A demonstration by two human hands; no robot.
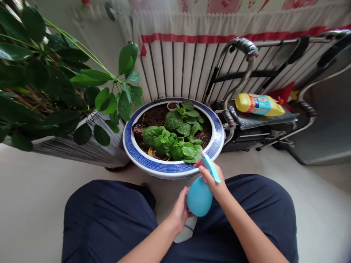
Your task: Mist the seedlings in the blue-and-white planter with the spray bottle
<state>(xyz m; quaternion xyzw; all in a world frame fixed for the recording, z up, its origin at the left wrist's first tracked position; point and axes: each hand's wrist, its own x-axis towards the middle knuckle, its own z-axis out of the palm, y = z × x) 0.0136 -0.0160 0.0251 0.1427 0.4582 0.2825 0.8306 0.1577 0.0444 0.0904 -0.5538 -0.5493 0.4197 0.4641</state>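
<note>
A blue spray bottle point(199, 197) with a light-blue and pink spray head is between my knees, tilted towards the plants. My right hand point(215, 179) is wrapped round its neck and trigger; some of the fingers are hidden behind it. From the left, my left hand point(181, 208) grips the side of the bottle's round body. Just beyond the nozzle, leafy green plants point(183, 128) grow in dark soil. They stand in a round white pot with a blue patterned rim point(219, 135), and some leaves look wet.
A tall plant with broad dark leaves point(55, 80) leans in from the left above a grey planter point(82, 146). Behind the pot is a white radiator point(175, 69) under a red-edged curtain point(192, 25). A folding metal frame point(230, 91) on the right carries a yellow bottle point(259, 105).
</note>
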